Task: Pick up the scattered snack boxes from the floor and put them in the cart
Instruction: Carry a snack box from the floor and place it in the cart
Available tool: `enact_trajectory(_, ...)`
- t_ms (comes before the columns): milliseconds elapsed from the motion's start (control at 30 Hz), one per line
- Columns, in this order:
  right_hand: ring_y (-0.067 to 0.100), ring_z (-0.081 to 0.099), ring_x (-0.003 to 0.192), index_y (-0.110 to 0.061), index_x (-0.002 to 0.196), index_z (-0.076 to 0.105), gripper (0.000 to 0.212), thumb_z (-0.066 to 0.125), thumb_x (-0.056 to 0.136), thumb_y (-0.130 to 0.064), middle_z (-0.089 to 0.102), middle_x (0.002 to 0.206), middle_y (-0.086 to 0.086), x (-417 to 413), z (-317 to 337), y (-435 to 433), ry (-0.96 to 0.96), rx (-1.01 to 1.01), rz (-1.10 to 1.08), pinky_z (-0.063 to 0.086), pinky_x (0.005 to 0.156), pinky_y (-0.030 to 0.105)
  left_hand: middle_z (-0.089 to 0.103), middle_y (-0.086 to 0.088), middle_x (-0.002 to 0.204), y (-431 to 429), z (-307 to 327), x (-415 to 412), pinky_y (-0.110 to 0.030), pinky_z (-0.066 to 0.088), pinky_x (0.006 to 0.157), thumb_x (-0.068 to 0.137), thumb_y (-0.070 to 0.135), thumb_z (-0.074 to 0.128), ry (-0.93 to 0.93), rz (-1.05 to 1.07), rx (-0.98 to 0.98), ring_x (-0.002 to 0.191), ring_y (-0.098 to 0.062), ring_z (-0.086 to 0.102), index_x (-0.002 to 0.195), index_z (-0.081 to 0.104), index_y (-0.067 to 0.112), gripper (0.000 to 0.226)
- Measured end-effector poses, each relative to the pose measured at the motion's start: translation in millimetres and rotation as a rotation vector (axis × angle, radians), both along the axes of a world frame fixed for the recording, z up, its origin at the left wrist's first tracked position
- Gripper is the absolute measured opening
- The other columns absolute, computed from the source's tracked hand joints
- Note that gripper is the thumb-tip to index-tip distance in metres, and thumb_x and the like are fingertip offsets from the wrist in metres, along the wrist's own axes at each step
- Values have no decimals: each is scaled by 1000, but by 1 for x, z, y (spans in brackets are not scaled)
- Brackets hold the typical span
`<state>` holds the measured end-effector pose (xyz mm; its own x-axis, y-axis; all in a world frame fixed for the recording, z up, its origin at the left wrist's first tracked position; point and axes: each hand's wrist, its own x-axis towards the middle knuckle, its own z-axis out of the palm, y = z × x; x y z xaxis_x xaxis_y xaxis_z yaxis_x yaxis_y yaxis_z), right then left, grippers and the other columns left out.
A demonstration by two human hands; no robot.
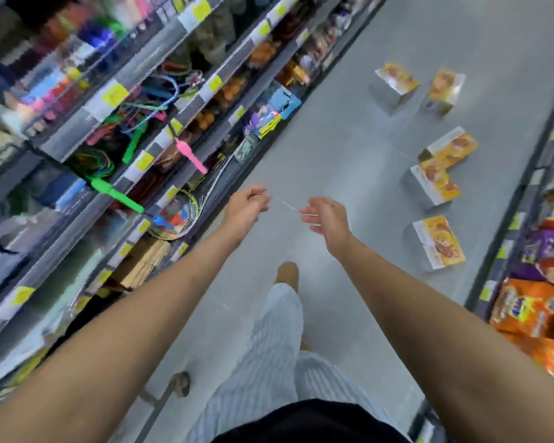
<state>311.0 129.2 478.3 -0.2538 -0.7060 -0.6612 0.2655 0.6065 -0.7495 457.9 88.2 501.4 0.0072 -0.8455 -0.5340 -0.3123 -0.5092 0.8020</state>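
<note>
Yellow snack boxes, five by my count, lie on the grey floor ahead. None is picked up yet. I see no cart. My left hand is curled round a thin pale strand. My right hand is at its other end, but I cannot tell if it grips. All the work is left.

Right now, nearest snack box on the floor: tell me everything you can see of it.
The nearest snack box is a closed rectangular carton, seemingly cardboard: yellow-orange top with a food picture, pale grey-white sides. It lies flat, picture up, on the grey floor near the right-hand shelf base, apart from the other boxes. The right hand is clear of it. Print unreadable.
</note>
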Motion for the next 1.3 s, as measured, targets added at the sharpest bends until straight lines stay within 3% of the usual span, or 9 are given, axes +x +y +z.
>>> enact_trajectory(167, 14, 57, 66, -19, 82, 56, 13, 50, 93, -15, 64, 81, 4, -100, -4, -28, 38, 5, -211, 39, 60, 25, 59, -4, 104, -66, -8, -110, -18, 35, 57, 94, 13, 54, 24, -247, 6, 73, -4, 57, 126, 54, 6, 33)
enact_trajectory(333, 13, 56, 66, -20, 79, 55, 15, 49, 93, -15, 64, 83, 6, -193, -14, -45, 68, 33, -408, 37, 59, 25, 60, -4, 105, -113, -16, -223, -3, 41, 51, 94, 15, 55, 20, -528, 5, 88, -15, 60, 127, 55, 6, 35)
enact_trajectory(433, 14, 58, 68, -20, 81, 55, 14, 49, 92, -16, 66, 84, 5, -242, -20, -44, 74, 66, -515, 39, 61, 26, 62, -3, 107, -123, -20, -285, -13, 41, 62, 93, 17, 56, 28, -666, 12, 92, -15, 60, 126, 56, 9, 34)
enact_trajectory(667, 10, 54, 61, -19, 86, 58, 14, 47, 92, -14, 63, 76, 1, -352, -41, -2, 75, 151, -729, 34, 54, 23, 62, -5, 105, -103, -40, -425, -15, 39, 61, 93, 16, 56, -6, -912, 89, 92, -16, 60, 125, 56, 9, 33)
enact_trajectory(800, 11, 55, 61, -16, 85, 62, 13, 51, 91, -14, 64, 74, 2, -418, -56, 25, 61, 194, -787, 33, 52, 22, 62, -5, 108, -86, -54, -495, -16, 39, 62, 93, 16, 55, -47, -952, 144, 92, -16, 58, 125, 56, 8, 33)
enact_trajectory(967, 13, 57, 62, -17, 77, 57, 16, 50, 91, -13, 70, 96, 18, -506, -74, 46, 37, 255, -789, 33, 36, 11, 61, -8, 119, -68, -77, -576, -22, 39, 73, 94, 17, 54, -112, -921, 231, 96, -17, 56, 123, 56, 9, 30)
enact_trajectory(1100, 6, 58, 51, -16, 75, 54, 22, 46, 93, -8, 64, 76, 8, -555, -94, 48, 23, 281, -774, 35, 36, 8, 56, -3, 109, -59, -103, -620, -27, 37, 84, 94, 21, 56, -158, -890, 273, 100, -17, 52, 110, 54, 18, 17)
enact_trajectory(1200, -4, 55, 36, -15, 75, 54, 22, 46, 94, -6, 61, 69, 3, -583, -124, 43, -18, 308, -789, 35, 33, 9, 53, -2, 110, -57, -130, -644, -27, 36, 84, 94, 23, 55, -201, -893, 312, 101, -17, 50, 122, 53, 13, 30)
enact_trajectory(1300, -5, 54, 35, -11, 81, 56, 18, 45, 94, -5, 61, 72, 5, -603, -157, 37, -46, 347, -800, 35, 33, 8, 53, -4, 119, -59, -160, -658, -30, 39, 88, 94, 24, 55, -263, -892, 340, 106, -20, 51, 129, 49, 11, 37)
